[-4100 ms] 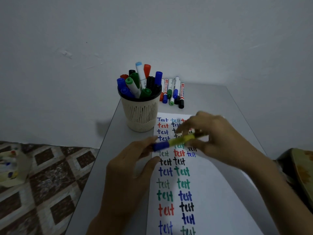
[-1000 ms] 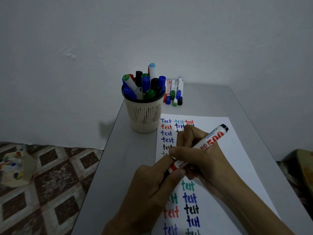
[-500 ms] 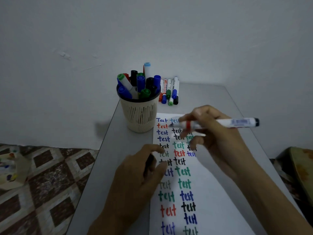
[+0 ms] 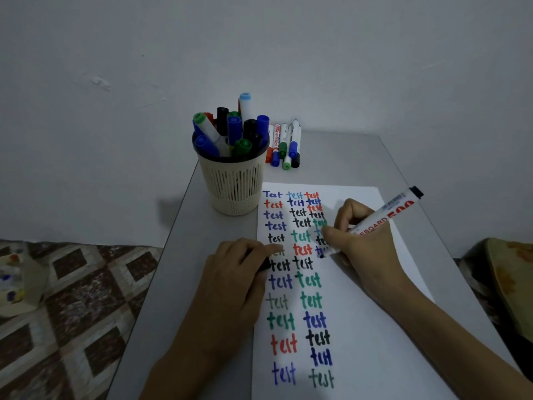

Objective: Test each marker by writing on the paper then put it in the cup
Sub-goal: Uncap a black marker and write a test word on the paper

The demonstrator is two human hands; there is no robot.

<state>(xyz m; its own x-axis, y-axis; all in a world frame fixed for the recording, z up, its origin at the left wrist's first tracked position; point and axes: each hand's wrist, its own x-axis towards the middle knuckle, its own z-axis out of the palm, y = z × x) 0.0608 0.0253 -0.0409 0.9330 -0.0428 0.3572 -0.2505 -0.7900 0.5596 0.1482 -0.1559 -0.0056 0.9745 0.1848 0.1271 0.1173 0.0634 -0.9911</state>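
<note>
The right hand (image 4: 366,249) is pinching the seemingly light, rigid marker (image 4: 383,219) near its tip; the left hand (image 4: 230,275) is gripping the cap (image 4: 264,265).

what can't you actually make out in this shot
Head view: the word being written, covered by the right hand holding the marker on the paper.
The dark piece, likely the cap: the left hand wraps most of it.
The loose markers: the cup hides the leftmost, so the count is unsure.
Paper's near edge: cut off by the frame bottom.
</note>
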